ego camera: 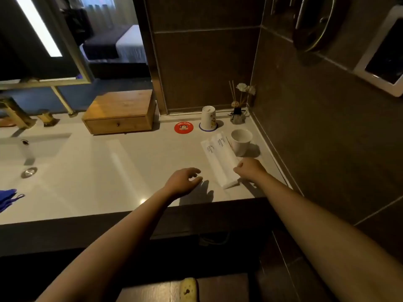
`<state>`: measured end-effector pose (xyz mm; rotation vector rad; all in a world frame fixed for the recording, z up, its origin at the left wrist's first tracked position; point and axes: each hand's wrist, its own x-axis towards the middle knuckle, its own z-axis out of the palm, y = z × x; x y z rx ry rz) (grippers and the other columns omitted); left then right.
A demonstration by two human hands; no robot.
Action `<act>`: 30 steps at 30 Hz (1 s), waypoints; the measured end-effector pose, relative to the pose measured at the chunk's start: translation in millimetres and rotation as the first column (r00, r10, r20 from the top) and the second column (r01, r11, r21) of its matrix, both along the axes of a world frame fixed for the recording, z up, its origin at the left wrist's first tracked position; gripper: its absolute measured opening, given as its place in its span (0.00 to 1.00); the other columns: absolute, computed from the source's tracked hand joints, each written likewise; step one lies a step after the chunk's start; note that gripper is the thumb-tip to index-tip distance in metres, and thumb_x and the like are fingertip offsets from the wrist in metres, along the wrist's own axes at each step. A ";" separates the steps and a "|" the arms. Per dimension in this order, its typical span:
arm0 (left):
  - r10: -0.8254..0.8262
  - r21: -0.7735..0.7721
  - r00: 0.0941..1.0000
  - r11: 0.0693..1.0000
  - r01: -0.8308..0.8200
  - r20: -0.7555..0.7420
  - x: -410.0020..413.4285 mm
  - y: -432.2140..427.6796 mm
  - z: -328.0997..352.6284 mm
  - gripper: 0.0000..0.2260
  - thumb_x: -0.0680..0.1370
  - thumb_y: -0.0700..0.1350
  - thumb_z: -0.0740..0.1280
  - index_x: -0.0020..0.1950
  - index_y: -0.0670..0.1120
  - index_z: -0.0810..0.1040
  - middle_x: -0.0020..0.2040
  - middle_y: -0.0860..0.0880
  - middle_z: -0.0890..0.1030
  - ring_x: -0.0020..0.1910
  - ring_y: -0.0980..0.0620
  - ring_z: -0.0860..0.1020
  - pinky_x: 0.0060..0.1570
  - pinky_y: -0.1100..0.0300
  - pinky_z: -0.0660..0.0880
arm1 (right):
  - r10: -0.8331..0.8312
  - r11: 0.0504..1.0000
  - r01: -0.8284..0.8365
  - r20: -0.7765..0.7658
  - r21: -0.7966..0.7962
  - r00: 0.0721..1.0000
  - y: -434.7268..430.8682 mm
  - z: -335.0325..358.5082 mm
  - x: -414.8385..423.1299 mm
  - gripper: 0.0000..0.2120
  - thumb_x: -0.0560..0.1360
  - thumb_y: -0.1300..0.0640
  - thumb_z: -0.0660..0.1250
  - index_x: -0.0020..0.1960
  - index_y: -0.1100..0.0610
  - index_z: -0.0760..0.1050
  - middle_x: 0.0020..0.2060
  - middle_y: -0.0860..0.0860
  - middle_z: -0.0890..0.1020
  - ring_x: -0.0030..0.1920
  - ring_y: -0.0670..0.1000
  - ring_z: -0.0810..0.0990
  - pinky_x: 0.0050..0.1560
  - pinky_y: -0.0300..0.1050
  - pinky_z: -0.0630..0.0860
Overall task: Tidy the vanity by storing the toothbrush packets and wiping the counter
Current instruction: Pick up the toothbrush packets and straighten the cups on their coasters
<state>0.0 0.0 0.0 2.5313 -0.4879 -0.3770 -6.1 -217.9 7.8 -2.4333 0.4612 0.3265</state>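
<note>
**Spotter:** Your hands are both low over the white tabletop (122, 162), right of centre in the frame. Your right hand (249, 170) has its fingertips pinched on the near end of the toothbrush packets (219, 159). Your left hand (183, 182) is loose, fingers curled downward, holding nothing, just beside the packets' left edge.

**Operator:** Where are the packets lying exactly?

**Spotter:** Flat on the tabletop at centre right, two white sleeves side by side running diagonally. Their far ends come up close against the upright white cup (241, 141). Above that in the frame stand an upside-down cup (208, 117) on a blue-rimmed mat, a red coaster (183, 127) and a reed diffuser (237, 114) in the corner.

**Operator:** So which step am I on?

**Spotter:** I'd judge you're on the first one, picking up the packets for storing. No wiping looks started; a blue cloth (7, 199) sits untouched at the left edge of the frame.

**Operator:** And next?

**Spotter:** Gather both sleeves together so neither slides off, lift clear of the cup, then carry them up and left to the wooden drawer box (118, 113). Its drawer is closed, so your free left hand would probably need to pull the small knob (118, 124) first.
</note>
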 end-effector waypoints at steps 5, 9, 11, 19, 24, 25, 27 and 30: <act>-0.023 0.091 0.993 0.996 0.012 0.116 22.1 -0.3 -23.2 0.23 0.78 0.53 0.60 0.72 0.46 0.66 0.72 0.45 0.68 0.72 0.47 0.65 0.70 0.52 0.62 | -0.111 0.989 0.119 0.089 -0.084 0.990 6.8 -14.1 1.6 0.22 0.74 0.47 0.65 0.62 0.59 0.69 0.60 0.58 0.75 0.60 0.59 0.73 0.58 0.55 0.72; -0.134 0.250 0.974 0.964 0.086 0.183 40.8 4.1 -41.0 0.28 0.79 0.57 0.56 0.75 0.46 0.58 0.77 0.45 0.58 0.77 0.44 0.53 0.75 0.50 0.51 | -0.148 0.981 0.154 0.053 -0.122 0.988 18.4 -21.7 14.9 0.33 0.70 0.40 0.68 0.65 0.59 0.65 0.62 0.58 0.73 0.62 0.59 0.70 0.61 0.56 0.70; -0.171 0.266 0.963 0.957 0.113 0.209 48.6 8.3 -44.2 0.30 0.78 0.60 0.53 0.75 0.45 0.58 0.77 0.45 0.58 0.77 0.44 0.52 0.74 0.51 0.49 | -0.144 0.974 0.149 0.038 -0.170 0.989 24.8 -26.7 21.6 0.34 0.68 0.40 0.69 0.65 0.59 0.64 0.62 0.58 0.72 0.62 0.59 0.70 0.62 0.56 0.70; -0.200 0.286 0.972 0.945 0.158 0.124 65.3 23.0 -62.6 0.30 0.79 0.60 0.50 0.77 0.49 0.49 0.79 0.45 0.47 0.77 0.45 0.43 0.74 0.50 0.42 | -0.241 0.965 0.239 0.001 -0.111 0.971 39.7 -34.4 40.4 0.30 0.66 0.47 0.72 0.62 0.60 0.68 0.59 0.59 0.74 0.58 0.62 0.75 0.57 0.57 0.75; -0.203 0.259 0.970 0.952 0.163 0.135 67.8 23.3 -65.2 0.32 0.77 0.62 0.48 0.77 0.49 0.50 0.79 0.46 0.48 0.77 0.45 0.44 0.74 0.51 0.43 | -0.276 0.961 0.276 -0.015 0.025 0.961 45.3 -35.4 47.3 0.27 0.66 0.50 0.72 0.60 0.59 0.67 0.57 0.57 0.76 0.55 0.61 0.77 0.53 0.59 0.78; -0.200 0.249 0.970 0.955 0.162 0.135 67.7 23.5 -65.9 0.31 0.78 0.62 0.49 0.77 0.49 0.50 0.79 0.46 0.48 0.77 0.45 0.44 0.74 0.50 0.43 | -0.277 0.960 0.277 -0.018 0.037 0.961 46.5 -34.5 48.0 0.26 0.66 0.51 0.71 0.60 0.58 0.66 0.57 0.57 0.76 0.55 0.61 0.77 0.53 0.59 0.78; -0.193 0.237 0.971 0.959 0.156 0.143 67.9 24.3 -67.6 0.30 0.79 0.61 0.51 0.77 0.49 0.51 0.79 0.46 0.48 0.77 0.46 0.44 0.75 0.50 0.43 | -0.286 0.956 0.288 -0.025 0.066 0.958 50.1 -32.4 49.2 0.23 0.68 0.52 0.70 0.59 0.57 0.66 0.57 0.56 0.77 0.54 0.60 0.78 0.53 0.58 0.78; -0.190 0.223 0.970 0.963 0.153 0.155 69.9 24.3 -68.2 0.30 0.79 0.61 0.52 0.77 0.49 0.52 0.79 0.47 0.49 0.77 0.46 0.45 0.75 0.50 0.44 | -0.316 0.941 0.316 -0.025 0.123 0.949 53.9 -30.6 49.7 0.21 0.69 0.53 0.70 0.59 0.55 0.67 0.57 0.55 0.78 0.54 0.59 0.78 0.54 0.58 0.77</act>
